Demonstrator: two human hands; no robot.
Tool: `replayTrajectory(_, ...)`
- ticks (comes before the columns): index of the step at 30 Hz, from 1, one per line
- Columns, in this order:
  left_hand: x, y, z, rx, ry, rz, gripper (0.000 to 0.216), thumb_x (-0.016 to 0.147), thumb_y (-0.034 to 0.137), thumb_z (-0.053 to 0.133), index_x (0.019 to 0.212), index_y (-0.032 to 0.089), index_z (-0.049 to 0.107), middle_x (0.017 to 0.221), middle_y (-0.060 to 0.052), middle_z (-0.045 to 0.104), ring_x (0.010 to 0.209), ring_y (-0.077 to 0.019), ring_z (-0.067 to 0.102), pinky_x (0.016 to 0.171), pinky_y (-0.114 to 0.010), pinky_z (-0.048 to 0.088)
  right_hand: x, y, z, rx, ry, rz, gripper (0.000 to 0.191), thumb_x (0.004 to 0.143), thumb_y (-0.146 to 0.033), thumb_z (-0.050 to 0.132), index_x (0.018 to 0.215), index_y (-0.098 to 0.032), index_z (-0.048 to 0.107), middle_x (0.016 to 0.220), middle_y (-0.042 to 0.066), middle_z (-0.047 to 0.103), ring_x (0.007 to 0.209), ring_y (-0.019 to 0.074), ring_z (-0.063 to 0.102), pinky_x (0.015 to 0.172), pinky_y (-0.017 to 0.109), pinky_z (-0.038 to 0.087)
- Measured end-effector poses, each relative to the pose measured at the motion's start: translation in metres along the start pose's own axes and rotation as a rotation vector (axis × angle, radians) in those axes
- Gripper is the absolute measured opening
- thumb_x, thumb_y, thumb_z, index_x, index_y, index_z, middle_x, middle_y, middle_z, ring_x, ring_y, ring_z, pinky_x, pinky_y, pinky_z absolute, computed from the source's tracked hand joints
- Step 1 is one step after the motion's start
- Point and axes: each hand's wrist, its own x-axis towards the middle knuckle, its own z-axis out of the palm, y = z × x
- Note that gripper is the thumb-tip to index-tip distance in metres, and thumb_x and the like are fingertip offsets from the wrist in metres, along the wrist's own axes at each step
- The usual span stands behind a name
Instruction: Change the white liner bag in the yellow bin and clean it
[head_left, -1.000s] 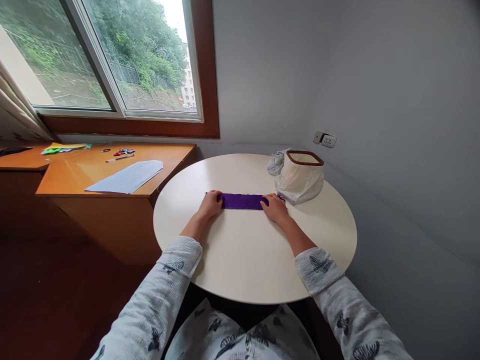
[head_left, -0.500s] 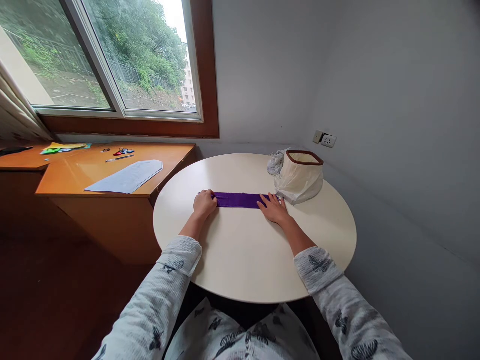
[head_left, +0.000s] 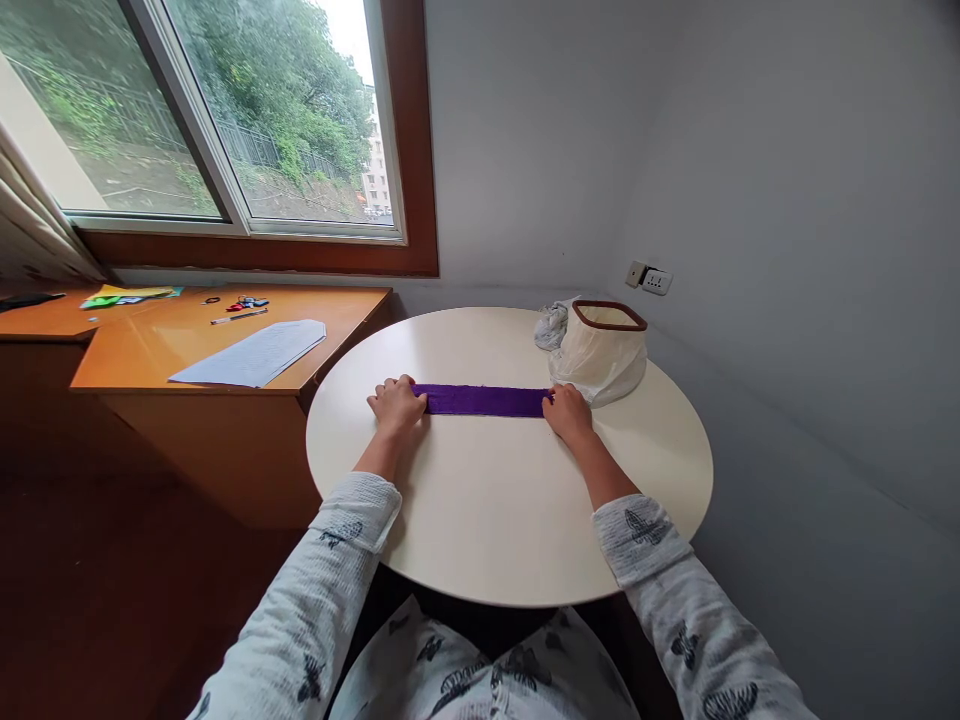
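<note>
A long, narrow strip of folded purple cloth [head_left: 484,400] lies flat across the round cream table [head_left: 487,510]. At its left end is my left hand [head_left: 397,405], fingers bent and a little apart, the thumb against the cloth. My right hand [head_left: 570,412] is closed on the right end, its fingertips curled over the edge. Both hands rest at table level and partly cover the strip's ends.
Behind my right hand stands a bin-like container with a brown rim [head_left: 609,316] and a pale plastic liner [head_left: 600,365], a crumpled grey bag [head_left: 553,326] beside it. An orange desk [head_left: 187,345] at left bears papers [head_left: 255,355] and a pen [head_left: 238,316].
My left hand has slid slightly left along the strip. The right hand, spread flat on the cloth before, has moved right and curled its fingers at that end.
</note>
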Motion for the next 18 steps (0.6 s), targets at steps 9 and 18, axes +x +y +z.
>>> replayTrajectory(9, 0.0038, -0.0084, 0.0034, 0.000, -0.014, -0.037, 0.036, 0.076, 0.036, 0.051, 0.107, 0.019, 0.056, 0.107, -0.017, 0.059, 0.106, -0.0362, 0.047, 0.087, -0.049, 0.032, 0.0053, 0.0094, -0.0023, -0.005, -0.114, 0.128, 0.032, 0.083, -0.041, 0.051, 0.097, -0.015, 0.063, 0.098, 0.015, 0.065, 0.093, 0.0256, 0.060, 0.075, 0.033, 0.043)
replayTrajectory(18, 0.0034, -0.0084, -0.0009, -0.045, -0.060, -0.064, 0.038, 0.076, 0.035, 0.051, 0.110, 0.020, 0.055, 0.107, -0.016, 0.056, 0.108, -0.0351, 0.046, 0.089, -0.048, 0.032, 0.0035, 0.0080, 0.0051, 0.126, -0.050, 0.036, 0.017, 0.080, -0.033, 0.052, 0.080, -0.020, 0.062, 0.093, 0.006, 0.065, 0.089, 0.0193, 0.058, 0.076, 0.029, 0.041)
